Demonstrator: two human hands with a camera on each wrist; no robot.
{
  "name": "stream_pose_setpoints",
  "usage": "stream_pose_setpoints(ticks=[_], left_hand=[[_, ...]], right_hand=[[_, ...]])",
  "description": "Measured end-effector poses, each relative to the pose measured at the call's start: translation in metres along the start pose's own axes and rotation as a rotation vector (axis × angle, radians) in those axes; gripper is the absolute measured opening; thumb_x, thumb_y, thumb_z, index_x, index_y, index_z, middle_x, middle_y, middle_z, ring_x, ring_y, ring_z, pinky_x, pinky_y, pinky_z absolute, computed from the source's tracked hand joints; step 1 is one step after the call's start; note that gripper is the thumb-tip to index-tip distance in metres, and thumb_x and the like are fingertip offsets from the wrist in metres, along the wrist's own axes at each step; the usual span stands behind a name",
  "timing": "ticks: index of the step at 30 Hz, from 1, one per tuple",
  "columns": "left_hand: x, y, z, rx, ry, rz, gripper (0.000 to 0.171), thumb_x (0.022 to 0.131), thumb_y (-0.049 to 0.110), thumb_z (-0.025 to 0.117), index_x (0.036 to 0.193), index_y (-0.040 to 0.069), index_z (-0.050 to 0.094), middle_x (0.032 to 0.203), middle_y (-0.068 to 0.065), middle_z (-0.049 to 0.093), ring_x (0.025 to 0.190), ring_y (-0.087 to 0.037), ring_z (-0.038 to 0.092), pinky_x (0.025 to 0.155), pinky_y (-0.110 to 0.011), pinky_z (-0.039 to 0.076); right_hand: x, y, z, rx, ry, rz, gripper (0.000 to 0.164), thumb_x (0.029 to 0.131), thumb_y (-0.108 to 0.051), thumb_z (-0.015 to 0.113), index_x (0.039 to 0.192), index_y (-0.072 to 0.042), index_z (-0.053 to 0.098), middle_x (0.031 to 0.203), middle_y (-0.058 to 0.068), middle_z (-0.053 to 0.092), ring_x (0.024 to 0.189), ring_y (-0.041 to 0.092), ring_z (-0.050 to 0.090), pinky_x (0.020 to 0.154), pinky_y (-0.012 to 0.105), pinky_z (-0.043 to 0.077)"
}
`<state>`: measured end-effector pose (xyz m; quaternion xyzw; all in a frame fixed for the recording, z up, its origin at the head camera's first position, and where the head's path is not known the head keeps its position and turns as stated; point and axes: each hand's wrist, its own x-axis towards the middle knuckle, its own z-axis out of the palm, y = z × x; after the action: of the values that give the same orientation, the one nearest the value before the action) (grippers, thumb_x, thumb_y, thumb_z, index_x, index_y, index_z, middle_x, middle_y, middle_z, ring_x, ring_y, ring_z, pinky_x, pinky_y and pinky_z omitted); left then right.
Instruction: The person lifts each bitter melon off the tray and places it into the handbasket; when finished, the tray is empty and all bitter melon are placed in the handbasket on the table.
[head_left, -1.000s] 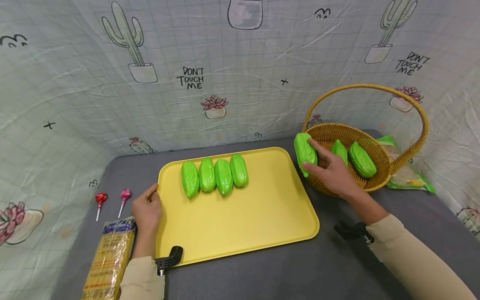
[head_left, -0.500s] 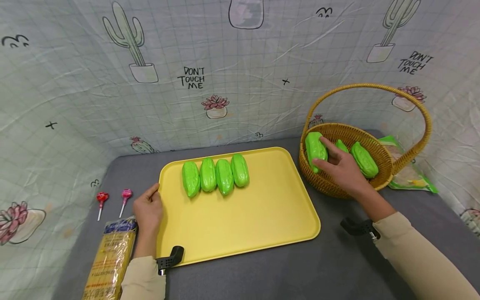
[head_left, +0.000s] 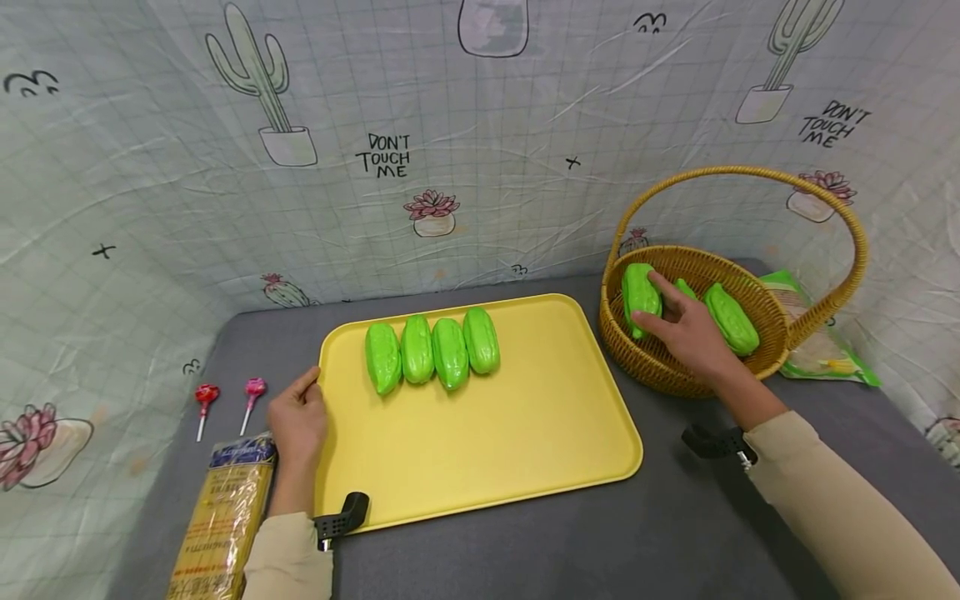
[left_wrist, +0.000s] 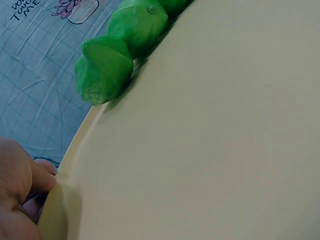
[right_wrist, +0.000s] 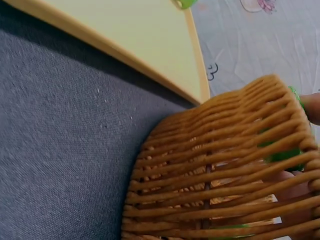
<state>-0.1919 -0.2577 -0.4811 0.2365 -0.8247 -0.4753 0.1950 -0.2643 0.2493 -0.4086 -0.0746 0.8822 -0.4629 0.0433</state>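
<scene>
A shiny green ridged vegetable, shaped like a bitter melon [head_left: 641, 296], is between the thumb and fingers of my right hand [head_left: 693, 333], low inside the left side of a wicker basket [head_left: 660, 375]. More bitter melons [head_left: 731, 319] lie in the basket, one partly hidden by that hand. In the right wrist view the basket wall [right_wrist: 225, 165] covers most of the hand. My left hand [head_left: 298, 417] grips the left rim of a yellow tray [head_left: 480, 442], thumb right at the edge in the left wrist view. Several bitter melons [head_left: 450, 352] lie side by side along the tray's back.
Left of the tray are a red lollipop [head_left: 206, 395], a pink lollipop [head_left: 255, 388] and a spaghetti packet [head_left: 225, 517]. A green-edged bag [head_left: 825, 350] lies behind the basket's right side. The tall basket handle [head_left: 738, 171] arches over its opening; a cloth wall [head_left: 495, 208] stands behind.
My right hand has carried the bitter melon from the basket's left rim rightward and down into the basket. The left hand stays on the tray rim.
</scene>
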Motion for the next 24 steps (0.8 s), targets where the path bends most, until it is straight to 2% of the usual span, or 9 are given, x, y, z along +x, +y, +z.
stream_pose_setpoints(ticks=[1, 2, 5, 7, 9, 18, 24], left_hand=[[0.000, 0.000, 0.000, 0.000, -0.002, -0.003, 0.036, 0.102, 0.002, 0.050, 0.134, 0.000, 0.066, 0.138, -0.024, 0.063, 0.135, -0.039, 0.056, 0.109, -0.052, 0.049], [0.000, 0.000, 0.000, -0.002, -0.003, -0.004, 0.036, 0.102, 0.002, 0.050, 0.134, -0.001, 0.066, 0.138, -0.024, 0.063, 0.135, -0.039, 0.056, 0.109, -0.052, 0.049], [0.000, 0.001, 0.001, -0.008, -0.010, -0.009, 0.036, 0.102, 0.002, 0.050, 0.135, -0.001, 0.065, 0.138, -0.024, 0.062, 0.135, -0.039, 0.056, 0.109, -0.052, 0.049], [0.000, 0.002, 0.001, -0.008, -0.007, -0.004, 0.036, 0.102, 0.002, 0.050, 0.134, -0.001, 0.066, 0.138, -0.024, 0.062, 0.135, -0.039, 0.056, 0.109, -0.051, 0.049], [0.000, 0.002, 0.001, -0.007, -0.007, 0.000, 0.036, 0.102, 0.002, 0.050, 0.134, -0.001, 0.066, 0.138, -0.024, 0.062, 0.135, -0.039, 0.056, 0.109, -0.051, 0.049], [-0.001, 0.002, -0.001, -0.002, -0.027, -0.015, 0.037, 0.104, 0.004, 0.048, 0.137, 0.001, 0.064, 0.142, -0.023, 0.060, 0.138, -0.039, 0.053, 0.111, -0.052, 0.047], [-0.002, 0.001, -0.001, -0.005, -0.030, -0.021, 0.038, 0.104, 0.004, 0.047, 0.138, 0.001, 0.063, 0.143, -0.022, 0.059, 0.139, -0.039, 0.052, 0.111, -0.052, 0.047]], right_hand=[[0.001, 0.001, -0.001, -0.006, -0.001, 0.004, 0.080, 0.105, -0.039, 0.055, 0.166, -0.023, 0.006, 0.163, 0.024, 0.033, 0.141, 0.042, 0.046, 0.088, 0.014, 0.046], [0.001, 0.002, -0.001, -0.012, -0.003, 0.013, 0.080, 0.105, -0.040, 0.055, 0.166, -0.023, 0.006, 0.162, 0.025, 0.035, 0.141, 0.042, 0.047, 0.090, 0.019, 0.048], [0.004, 0.006, -0.003, -0.022, -0.010, 0.036, 0.080, 0.105, -0.039, 0.055, 0.166, -0.022, 0.005, 0.161, 0.028, 0.036, 0.143, 0.044, 0.043, 0.100, 0.040, 0.050], [0.006, 0.008, -0.005, -0.018, -0.018, 0.054, 0.081, 0.105, -0.039, 0.055, 0.166, -0.022, 0.004, 0.163, 0.029, 0.032, 0.146, 0.046, 0.038, 0.107, 0.054, 0.046], [0.008, 0.010, -0.006, -0.010, -0.027, 0.074, 0.082, 0.105, -0.040, 0.056, 0.166, -0.022, 0.004, 0.165, 0.028, 0.026, 0.150, 0.048, 0.031, 0.112, 0.062, 0.040], [0.017, 0.014, -0.010, -0.062, -0.075, 0.147, 0.084, 0.104, -0.040, 0.057, 0.166, -0.019, 0.005, 0.171, 0.023, 0.009, 0.155, 0.050, 0.014, 0.120, 0.067, 0.028], [0.021, 0.016, -0.012, -0.088, -0.095, 0.161, 0.084, 0.105, -0.037, 0.057, 0.166, -0.015, 0.004, 0.170, 0.026, 0.007, 0.154, 0.052, 0.011, 0.120, 0.068, 0.026]])
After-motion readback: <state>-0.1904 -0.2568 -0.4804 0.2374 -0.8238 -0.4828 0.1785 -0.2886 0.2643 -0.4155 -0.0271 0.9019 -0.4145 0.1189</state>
